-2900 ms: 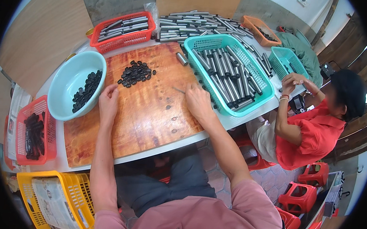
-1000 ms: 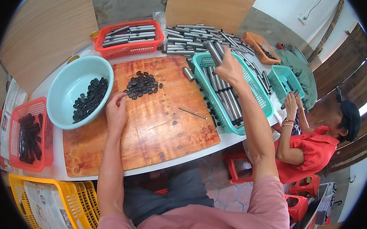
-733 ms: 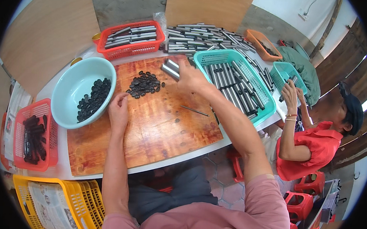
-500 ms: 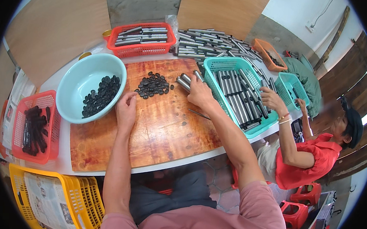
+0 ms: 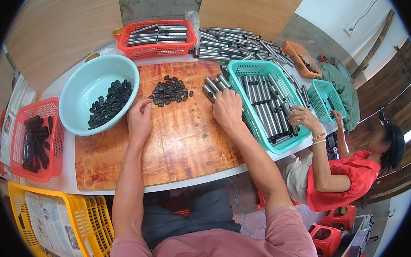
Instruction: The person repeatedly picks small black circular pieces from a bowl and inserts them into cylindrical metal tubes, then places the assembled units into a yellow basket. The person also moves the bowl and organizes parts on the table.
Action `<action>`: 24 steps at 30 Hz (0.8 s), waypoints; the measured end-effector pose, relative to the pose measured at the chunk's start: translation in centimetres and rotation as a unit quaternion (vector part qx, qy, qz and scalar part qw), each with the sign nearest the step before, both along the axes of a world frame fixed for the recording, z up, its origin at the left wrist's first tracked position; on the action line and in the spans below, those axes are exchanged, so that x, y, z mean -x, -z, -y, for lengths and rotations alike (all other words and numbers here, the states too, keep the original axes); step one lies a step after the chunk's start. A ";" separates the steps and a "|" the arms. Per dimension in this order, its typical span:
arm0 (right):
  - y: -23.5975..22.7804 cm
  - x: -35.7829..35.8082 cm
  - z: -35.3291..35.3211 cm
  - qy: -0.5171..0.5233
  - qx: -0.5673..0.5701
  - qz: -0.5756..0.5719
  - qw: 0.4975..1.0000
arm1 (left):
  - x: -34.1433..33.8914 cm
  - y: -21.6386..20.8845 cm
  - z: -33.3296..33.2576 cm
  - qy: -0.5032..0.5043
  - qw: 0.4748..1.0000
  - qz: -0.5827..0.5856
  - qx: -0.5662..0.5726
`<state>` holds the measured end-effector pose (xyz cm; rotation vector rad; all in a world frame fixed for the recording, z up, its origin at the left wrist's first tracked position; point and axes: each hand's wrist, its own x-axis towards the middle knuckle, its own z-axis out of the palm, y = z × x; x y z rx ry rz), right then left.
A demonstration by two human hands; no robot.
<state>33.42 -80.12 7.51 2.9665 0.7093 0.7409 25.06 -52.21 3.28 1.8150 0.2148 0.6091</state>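
Observation:
My right hand [image 5: 227, 108] is closed over a few silver metal tubes [image 5: 212, 87] at the board's right side, against the turquoise basket [image 5: 236, 85]. That basket holds many similar tubes with black ends. My left hand [image 5: 139, 119] rests on the wooden board [image 5: 181, 146] beside the pale blue bowl [image 5: 70, 111], its fingers curled together. Whatever it may hold is hidden. Small black oval caps [image 5: 170, 91] lie in a loose pile between my hands. More black caps [image 5: 110, 104] fill part of the bowl.
A red basket of tubes [image 5: 153, 52] and a tube heap [image 5: 239, 45] stand at the back. At left are a red basket of black parts [image 5: 56, 152] and yellow crates [image 5: 80, 215]. On the right, a co-worker's hand [image 5: 305, 118] reaches into the turquoise basket.
My right hand has shifted over the tubes, which now sit closer together; the thin rod near its wrist is mostly covered. The left hand stays beside the bowl. The co-worker's hand has lowered slightly.

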 end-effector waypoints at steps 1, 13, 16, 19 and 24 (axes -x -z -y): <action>0.2 0.0 0.0 0.003 -0.003 -0.004 1.000 | 0.0 0.0 0.0 0.001 1.000 0.004 0.000; 0.5 1.0 -0.1 0.008 -0.011 -0.043 0.999 | 0.4 -0.9 0.3 -0.004 1.000 -0.013 -0.021; 0.1 1.0 -0.3 -0.001 -0.023 -0.054 0.998 | 0.3 -0.8 0.3 -0.006 1.000 -0.013 0.007; -0.9 1.4 -1.0 -0.025 -0.119 -0.069 0.990 | 0.7 -1.1 0.6 -0.001 1.000 0.016 0.020; -3.8 3.1 -3.8 -0.047 -0.325 -0.274 0.904 | 0.5 -1.3 1.2 0.115 0.975 0.021 0.187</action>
